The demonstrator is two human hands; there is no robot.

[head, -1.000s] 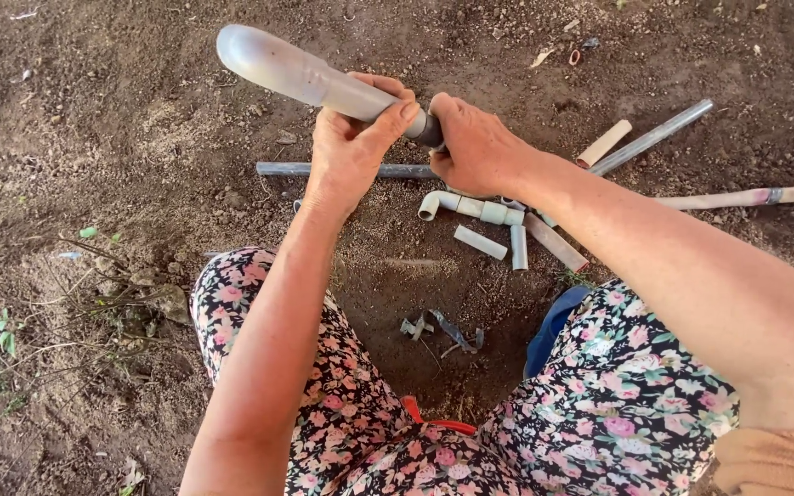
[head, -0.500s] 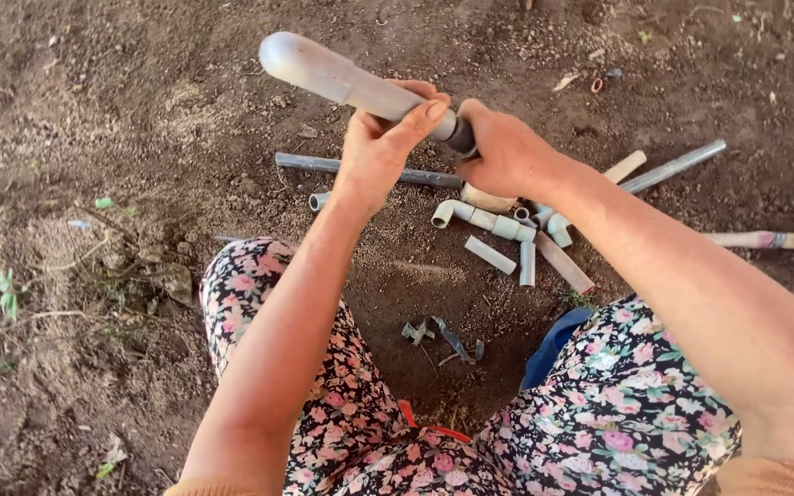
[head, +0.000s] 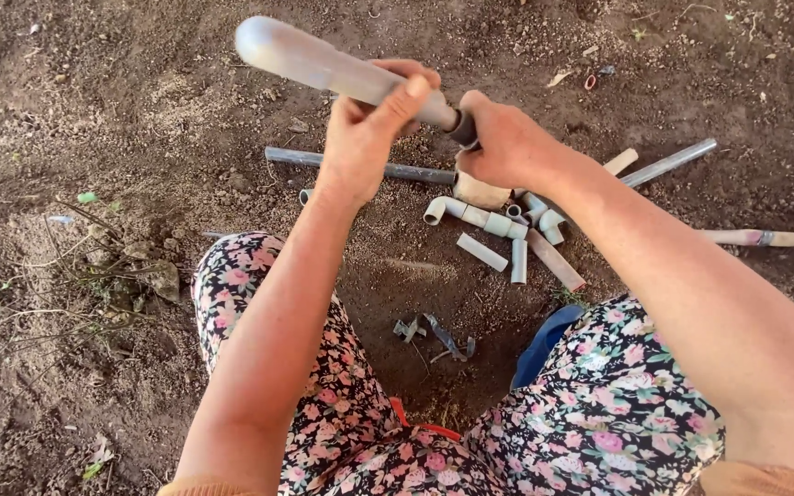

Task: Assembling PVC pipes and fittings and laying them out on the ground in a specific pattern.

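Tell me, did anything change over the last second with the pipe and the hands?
Little. The grey pipe sits slightly more to the right in view, the left hand and right hand gripping it as before. The pipe pieces on the soil have not moved.

Showing smooth, matt grey plastic pipe [head: 323, 64]; short plastic pipe offcuts and elbows [head: 489, 220], dull and dusty; rough, crumbly brown soil [head: 94, 110]; soft floral-printed cloth trousers [head: 599, 404].
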